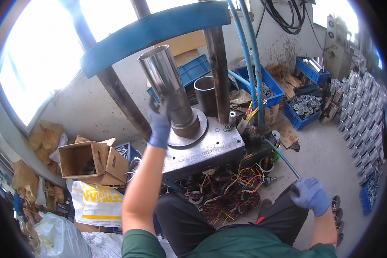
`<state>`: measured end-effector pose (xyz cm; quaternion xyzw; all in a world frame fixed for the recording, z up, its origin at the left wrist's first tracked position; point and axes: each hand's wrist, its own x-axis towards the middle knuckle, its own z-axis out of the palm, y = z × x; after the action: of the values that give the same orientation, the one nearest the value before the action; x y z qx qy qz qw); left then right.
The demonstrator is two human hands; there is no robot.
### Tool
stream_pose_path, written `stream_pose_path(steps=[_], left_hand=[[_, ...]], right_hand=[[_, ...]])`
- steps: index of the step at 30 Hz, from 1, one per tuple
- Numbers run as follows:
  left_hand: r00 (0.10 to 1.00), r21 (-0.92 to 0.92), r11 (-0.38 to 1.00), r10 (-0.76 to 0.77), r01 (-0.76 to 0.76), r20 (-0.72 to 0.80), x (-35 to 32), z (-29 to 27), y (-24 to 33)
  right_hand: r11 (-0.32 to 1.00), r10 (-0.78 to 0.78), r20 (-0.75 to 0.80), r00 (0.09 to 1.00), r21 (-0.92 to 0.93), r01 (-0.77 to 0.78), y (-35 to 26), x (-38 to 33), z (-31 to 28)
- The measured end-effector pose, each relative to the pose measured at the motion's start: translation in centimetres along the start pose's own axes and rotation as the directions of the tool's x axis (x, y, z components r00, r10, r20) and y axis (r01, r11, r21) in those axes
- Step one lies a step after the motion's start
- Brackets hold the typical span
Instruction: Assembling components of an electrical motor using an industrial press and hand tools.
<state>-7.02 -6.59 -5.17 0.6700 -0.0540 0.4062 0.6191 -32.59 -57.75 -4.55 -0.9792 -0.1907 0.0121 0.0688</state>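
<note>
A shiny metal tube (161, 69) stands upright on a darker cylindrical base (187, 122), with a round plate (200, 133) under it on the press table (202, 152). My left hand (159, 122), in a blue-grey glove, is at the left side of this stack. Its fingers point up and apart, some of them overlapping the lower tube; whether they press on it I cannot tell. At the right, my gloved right hand (313, 197) is closed round the end of a long blue lever rod (283, 158).
The blue press beam (155, 32) spans above the tube between dark posts (219, 73). Wound wire coils (228, 193) lie beneath the table. Blue crates (303, 118) and stacked metal housings (361, 124) stand at right. An open cardboard box (81, 159) and a white bag (96, 202) are at left.
</note>
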Motion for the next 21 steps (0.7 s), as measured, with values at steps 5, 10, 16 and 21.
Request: stream_pose_path(steps=[5,10,16,21], left_hand=[[0.983,0.166,0.969,-0.18,0.184,-0.041,-10.7,0.4,-5.2],[0.998,0.39,0.921,-0.045,0.022,0.049,-12.1,-0.3,-6.7],[0.997,0.561,0.826,0.024,-0.061,0.073,-10.3,-1.6,-9.2],[0.997,0.472,0.881,-0.052,0.015,0.065,-10.2,-1.1,-10.5]], right_hand=[[0.996,0.089,-0.063,0.994,0.011,-0.088,-0.4,-0.6,1.6],[0.999,0.046,-0.294,0.955,0.039,-0.036,-0.1,-0.9,2.7],[0.991,0.103,-0.256,0.961,0.107,-0.078,-0.9,-0.4,2.1],[0.995,0.097,-0.221,0.97,0.048,-0.089,-0.6,-0.1,1.8]])
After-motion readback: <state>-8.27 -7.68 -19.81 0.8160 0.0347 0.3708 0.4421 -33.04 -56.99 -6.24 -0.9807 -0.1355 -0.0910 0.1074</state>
